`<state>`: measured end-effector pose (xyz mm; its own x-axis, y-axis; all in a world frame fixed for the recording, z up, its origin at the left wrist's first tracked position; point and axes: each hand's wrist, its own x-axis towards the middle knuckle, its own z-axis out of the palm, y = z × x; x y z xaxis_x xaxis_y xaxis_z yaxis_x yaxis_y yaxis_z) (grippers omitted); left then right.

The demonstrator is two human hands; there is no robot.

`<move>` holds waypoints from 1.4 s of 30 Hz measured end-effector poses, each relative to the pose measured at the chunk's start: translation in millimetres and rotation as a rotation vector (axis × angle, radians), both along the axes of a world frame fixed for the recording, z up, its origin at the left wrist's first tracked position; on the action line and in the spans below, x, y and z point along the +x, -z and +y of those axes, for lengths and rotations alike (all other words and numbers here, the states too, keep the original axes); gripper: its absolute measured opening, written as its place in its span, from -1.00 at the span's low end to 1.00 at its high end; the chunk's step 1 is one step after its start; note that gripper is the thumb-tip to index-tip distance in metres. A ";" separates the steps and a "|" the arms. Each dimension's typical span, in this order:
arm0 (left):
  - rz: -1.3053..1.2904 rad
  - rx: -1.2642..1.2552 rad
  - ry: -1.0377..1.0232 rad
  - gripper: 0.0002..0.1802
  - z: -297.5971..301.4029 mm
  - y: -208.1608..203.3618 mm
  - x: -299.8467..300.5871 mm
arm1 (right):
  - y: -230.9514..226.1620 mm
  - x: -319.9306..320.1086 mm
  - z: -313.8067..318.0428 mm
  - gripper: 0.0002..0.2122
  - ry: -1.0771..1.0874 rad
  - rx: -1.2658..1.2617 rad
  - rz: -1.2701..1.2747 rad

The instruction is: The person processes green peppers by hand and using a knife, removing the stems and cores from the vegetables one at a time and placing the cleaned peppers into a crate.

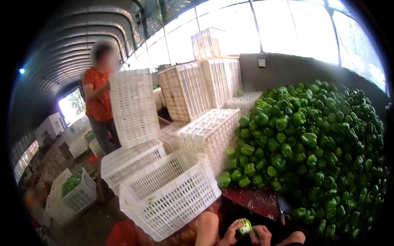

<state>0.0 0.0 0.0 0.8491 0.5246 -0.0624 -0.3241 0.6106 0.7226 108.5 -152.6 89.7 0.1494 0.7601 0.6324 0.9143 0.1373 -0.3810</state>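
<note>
Low in the picture, my left hand (231, 233) is closed around a green bell pepper (244, 226). The pepper's pale inside shows, so it looks cut or opened. My right hand (261, 235) is close against the pepper's right side with its fingers curled. Whatever those fingers hold, if anything, is hidden. Just beyond my hands lies a dark red surface (251, 201) sprinkled with small pale bits. A knife-like tool (282, 216) rests at its right end, beside the peppers.
A large heap of green peppers (303, 139) fills the right side. An open white plastic crate (172, 205) stands left of my hands, with stacked crates (184, 92) behind. Another person (98, 94) holds a crate (134, 108) upright. A crate of green produce (78, 197) sits far left.
</note>
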 end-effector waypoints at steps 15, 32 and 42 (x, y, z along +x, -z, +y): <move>0.053 0.174 -0.171 -0.45 -40.9 -71.9 -0.8 | -12.4 -12.9 15.7 -0.71 0.283 -0.324 0.508; 0.133 0.217 -0.345 -0.50 -35.9 -55.0 -4.5 | 12.7 -31.3 41.7 -0.68 0.316 -0.145 0.577; 0.223 0.139 -0.340 -0.52 -35.5 -34.1 -10.5 | 4.1 -26.9 27.4 -0.68 0.365 -0.303 0.490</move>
<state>-10.5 -35.5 34.1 0.6002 0.7886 -0.1342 -0.3166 0.3882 0.8655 81.7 -125.2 85.6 0.6452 0.7391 0.1935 0.5936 -0.3254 -0.7360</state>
